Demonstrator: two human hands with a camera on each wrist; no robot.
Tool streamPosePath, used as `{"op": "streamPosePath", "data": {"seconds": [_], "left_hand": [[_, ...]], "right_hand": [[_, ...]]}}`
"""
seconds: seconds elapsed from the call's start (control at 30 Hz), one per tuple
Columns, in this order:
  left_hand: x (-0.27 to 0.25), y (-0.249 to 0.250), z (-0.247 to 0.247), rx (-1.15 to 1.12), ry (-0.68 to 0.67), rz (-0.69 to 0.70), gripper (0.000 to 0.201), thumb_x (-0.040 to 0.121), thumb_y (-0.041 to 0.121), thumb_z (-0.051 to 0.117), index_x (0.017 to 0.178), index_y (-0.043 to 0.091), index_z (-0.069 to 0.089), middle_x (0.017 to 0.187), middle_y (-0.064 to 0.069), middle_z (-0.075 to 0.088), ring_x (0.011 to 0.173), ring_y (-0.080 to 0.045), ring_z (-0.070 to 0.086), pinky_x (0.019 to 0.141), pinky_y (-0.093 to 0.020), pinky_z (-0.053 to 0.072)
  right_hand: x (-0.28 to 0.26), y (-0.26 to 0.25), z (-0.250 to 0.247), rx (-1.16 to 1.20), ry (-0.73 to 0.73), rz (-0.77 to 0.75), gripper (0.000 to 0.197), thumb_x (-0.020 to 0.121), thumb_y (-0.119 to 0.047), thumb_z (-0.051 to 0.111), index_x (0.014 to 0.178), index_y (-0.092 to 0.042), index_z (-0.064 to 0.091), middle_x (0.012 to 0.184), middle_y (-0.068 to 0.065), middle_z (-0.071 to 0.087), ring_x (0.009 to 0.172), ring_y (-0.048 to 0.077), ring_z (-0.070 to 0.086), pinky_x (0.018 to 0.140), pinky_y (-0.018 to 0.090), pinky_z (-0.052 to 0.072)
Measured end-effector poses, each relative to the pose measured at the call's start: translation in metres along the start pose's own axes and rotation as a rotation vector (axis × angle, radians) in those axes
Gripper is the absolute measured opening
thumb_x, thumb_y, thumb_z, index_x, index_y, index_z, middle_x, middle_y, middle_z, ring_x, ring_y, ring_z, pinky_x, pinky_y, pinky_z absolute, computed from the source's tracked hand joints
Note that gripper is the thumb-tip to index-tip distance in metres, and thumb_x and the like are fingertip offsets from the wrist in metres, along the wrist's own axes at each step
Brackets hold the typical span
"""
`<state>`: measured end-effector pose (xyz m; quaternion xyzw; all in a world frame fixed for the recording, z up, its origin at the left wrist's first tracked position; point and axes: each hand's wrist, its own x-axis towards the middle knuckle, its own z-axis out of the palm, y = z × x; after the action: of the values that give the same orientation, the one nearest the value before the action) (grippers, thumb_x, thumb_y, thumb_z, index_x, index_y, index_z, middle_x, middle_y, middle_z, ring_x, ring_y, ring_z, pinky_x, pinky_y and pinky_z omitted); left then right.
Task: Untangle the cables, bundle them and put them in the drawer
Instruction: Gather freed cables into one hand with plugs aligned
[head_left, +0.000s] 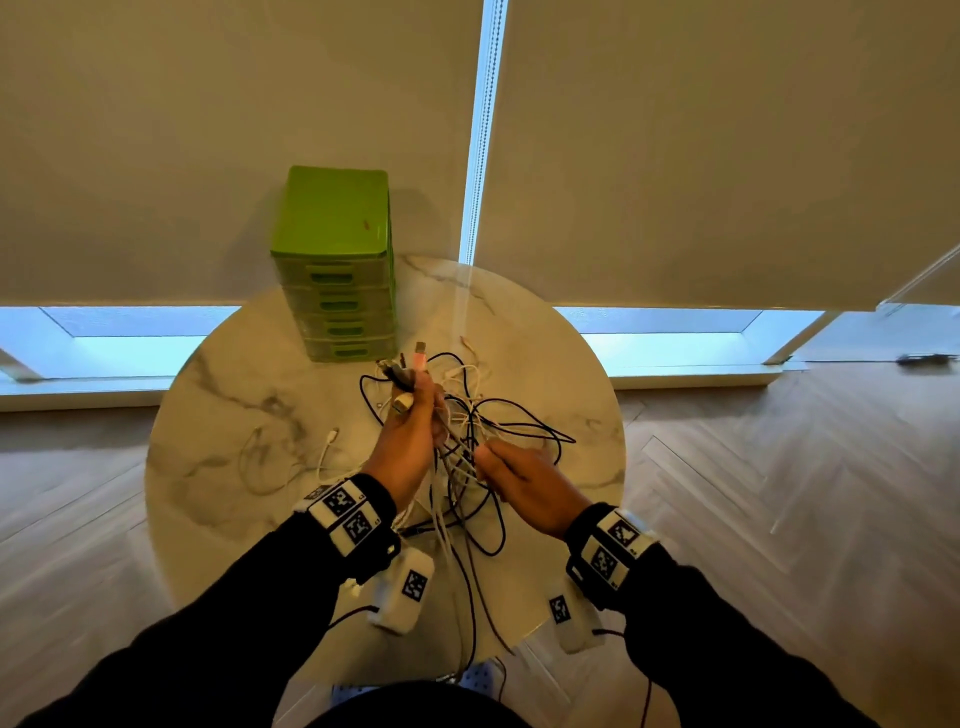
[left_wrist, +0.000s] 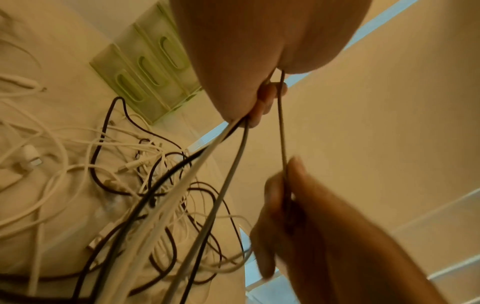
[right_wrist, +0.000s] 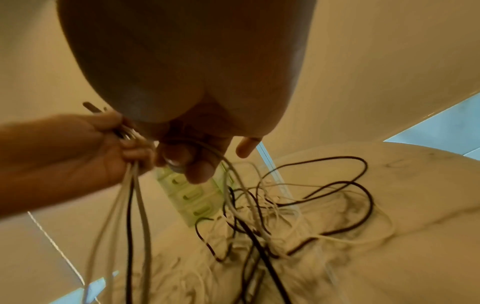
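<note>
While my left hand (head_left: 410, 431) is raised above the counter (head_left: 223, 395), its grip is closed tight around a fistful of cables (head_left: 467, 415), with their plug ends (head_left: 410, 366) sticking up out of the top of the fist. From the underside, in the left wrist view, white, grey and black strands run down out of that fist (left_wrist: 241, 82) into the tangle (left_wrist: 145, 185) lying on the marble top. My right hand (head_left: 524, 480) sits just beside the left, a little lower and nearer to me, fingers curled in, pinching one thin grey cable (left_wrist: 281, 127) that runs taut between the two hands. The right wrist view shows that grip from below (right_wrist: 192, 156), thumb and fingertips closed on pale strands, the left hand (right_wrist: 85, 144) right next to it. Most of the cable mess rests on the counter under and to the right of my hands, black loops (head_left: 524, 421) spreading outward. Off to the left, one white cable (head_left: 291, 457) lies apart from the heap. At the counter's far edge stands the green drawer unit (head_left: 337, 265), four drawers stacked, all pushed in, just beyond the raised plug ends.
</note>
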<state>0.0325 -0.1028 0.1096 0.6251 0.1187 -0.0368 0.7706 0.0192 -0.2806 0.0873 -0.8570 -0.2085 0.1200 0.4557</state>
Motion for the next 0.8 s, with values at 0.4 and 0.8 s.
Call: {"op": "streamPosePath", "data": {"seconds": [0.4,0.8], "left_hand": [[0.029,0.087,-0.048,-0.258,0.139,0.188,0.050,0.103,0.061,0.033,0.066,0.027,0.038,0.062,0.007,0.025,0.055,-0.011,0.024,0.054,-0.030,0.023],[0.009,0.041,-0.038,0.222,-0.013,-0.100,0.061,0.100,0.065,0.036,0.089,0.012,0.065,0.069,0.004,0.065,0.062,-0.009,0.047,0.059,-0.025,0.036]], "right_hand": [[-0.014,0.077,0.000,-0.540,-0.263,0.335,0.036,0.107,-0.046,0.019,0.093,-0.029,0.048,0.082,-0.005,0.064,0.083,0.012,0.060,0.095,0.039,0.025],[0.052,-0.016,-0.013,-0.160,0.102,0.052,0.037,0.105,-0.050,0.036,0.081,-0.026,0.052,0.073,-0.003,0.058,0.071,0.017,0.056,0.070,0.035,0.045]]}}
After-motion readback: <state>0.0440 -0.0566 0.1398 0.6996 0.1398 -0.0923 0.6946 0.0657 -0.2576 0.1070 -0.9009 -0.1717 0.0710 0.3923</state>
